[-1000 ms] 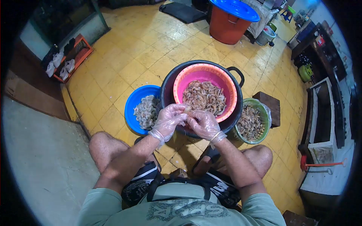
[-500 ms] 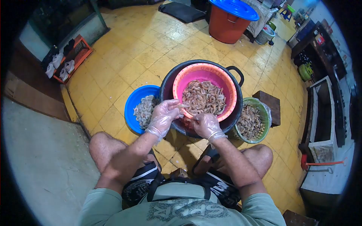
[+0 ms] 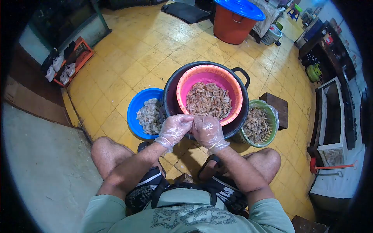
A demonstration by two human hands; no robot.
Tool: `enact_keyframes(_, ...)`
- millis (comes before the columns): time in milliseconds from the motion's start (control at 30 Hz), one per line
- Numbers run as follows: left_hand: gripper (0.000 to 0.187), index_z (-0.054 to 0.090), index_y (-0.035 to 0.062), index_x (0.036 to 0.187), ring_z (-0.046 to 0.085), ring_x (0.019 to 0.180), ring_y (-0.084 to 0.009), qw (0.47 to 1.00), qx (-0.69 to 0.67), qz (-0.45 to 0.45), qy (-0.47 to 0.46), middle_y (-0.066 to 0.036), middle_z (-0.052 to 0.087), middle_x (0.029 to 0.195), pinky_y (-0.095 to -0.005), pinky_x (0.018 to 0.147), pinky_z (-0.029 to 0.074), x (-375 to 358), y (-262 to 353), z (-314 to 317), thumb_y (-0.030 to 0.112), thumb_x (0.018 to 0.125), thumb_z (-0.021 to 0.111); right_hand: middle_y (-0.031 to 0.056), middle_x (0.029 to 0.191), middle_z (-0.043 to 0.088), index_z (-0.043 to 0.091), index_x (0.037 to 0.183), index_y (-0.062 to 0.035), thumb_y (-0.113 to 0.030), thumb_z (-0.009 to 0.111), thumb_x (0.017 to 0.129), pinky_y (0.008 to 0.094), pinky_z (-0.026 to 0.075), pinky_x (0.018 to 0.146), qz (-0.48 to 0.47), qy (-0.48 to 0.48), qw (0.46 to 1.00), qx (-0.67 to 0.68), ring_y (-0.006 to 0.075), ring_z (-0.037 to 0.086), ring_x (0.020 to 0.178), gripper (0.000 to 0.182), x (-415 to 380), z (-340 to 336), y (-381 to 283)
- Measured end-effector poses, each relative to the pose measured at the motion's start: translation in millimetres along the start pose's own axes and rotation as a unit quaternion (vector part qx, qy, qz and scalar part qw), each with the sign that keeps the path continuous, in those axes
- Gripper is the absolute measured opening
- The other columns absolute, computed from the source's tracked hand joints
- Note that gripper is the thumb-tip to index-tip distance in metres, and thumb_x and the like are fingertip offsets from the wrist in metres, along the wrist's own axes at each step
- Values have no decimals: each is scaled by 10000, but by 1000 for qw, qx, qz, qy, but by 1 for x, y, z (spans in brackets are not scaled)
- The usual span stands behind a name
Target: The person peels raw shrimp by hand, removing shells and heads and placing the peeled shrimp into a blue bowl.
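Both hands wear clear plastic gloves and meet at the near rim of the pink bowl, fingers pinched together. My left hand is closed, and so is my right hand; whatever lies between the fingertips is hidden. Brown shrimp fill the pink bowl, which sits inside a large black tub. To the left, pale peeled shrimp lie in a blue basin. On the right a green basket contains more brown shrimp.
A dark wooden block stands beside the green basket. Farther off are a red bin with a blue lid and an orange shoe rack. My bent knees flank the near side of the tub.
My hands have come together at the bowl's near rim. The left moved right and slightly down, and the small shrimp seen at its fingertips is now hidden.
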State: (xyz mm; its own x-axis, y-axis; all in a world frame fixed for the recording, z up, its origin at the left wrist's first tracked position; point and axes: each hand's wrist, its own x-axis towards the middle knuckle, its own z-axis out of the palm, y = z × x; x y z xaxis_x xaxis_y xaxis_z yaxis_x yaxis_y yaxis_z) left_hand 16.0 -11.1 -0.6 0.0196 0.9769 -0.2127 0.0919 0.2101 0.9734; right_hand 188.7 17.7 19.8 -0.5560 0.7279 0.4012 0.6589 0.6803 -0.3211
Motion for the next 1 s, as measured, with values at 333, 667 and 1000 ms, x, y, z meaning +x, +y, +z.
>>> enact_keyframes(333, 208, 739, 7, 1124, 684, 900, -98, 994, 101, 44, 8, -64, 760, 1011, -258, 809, 555, -3, 5, -1, 117, 950, 710, 182, 734, 657, 634, 766, -47, -139, 697, 790, 487, 532, 659, 31, -13, 998, 55, 367, 672, 713, 114, -2, 3, 1)
enact_keyframes(667, 196, 746, -1, 1103, 703, 843, -108, 998, 5, 55, -26, -81, 767, 997, -280, 782, 575, 2, 4, -4, 71, 926, 704, 219, 782, 683, 671, 830, -33, -187, 647, 857, 532, 533, 738, 188, -45, 961, 200, 428, 679, 773, 158, 6, -8, 12)
enact_keyframes(1000, 212, 694, -48, 1133, 697, 854, -130, 1000, -21, -6, 2, -92, 747, 964, -289, 807, 587, 3, 4, -4, 9, 939, 632, 217, 746, 676, 662, 797, -30, -240, 683, 873, 516, 552, 659, 175, -41, 981, 73, 406, 689, 720, 225, -2, 10, 12)
